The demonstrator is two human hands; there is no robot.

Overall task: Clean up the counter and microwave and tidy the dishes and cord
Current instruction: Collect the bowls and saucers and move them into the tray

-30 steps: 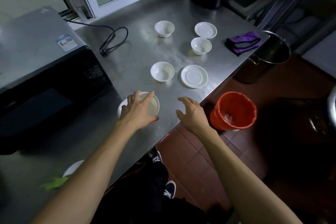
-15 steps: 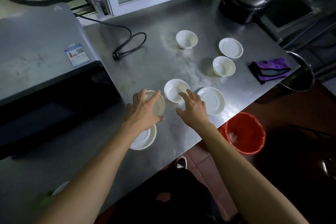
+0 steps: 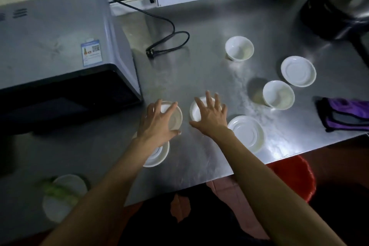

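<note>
The step in hand looks like gathering the dishes on the stainless-steel worktop. The left hand has its fingers curled over the rim of a small white ceramic bowl, holding it just above a white saucer near the worktop's front edge. The right hand is spread wide with straight fingers over a second small white bowl; whether it touches the bowl cannot be told.

Two more white bowls and two white saucers lie scattered toward the right edge. The black power cord lies loose behind, beside the grey microwave at the left.

Next, I judge, the right hand must close on its bowl so the two can be nested, taking care that the smooth ceramic does not slip or knock.
</note>
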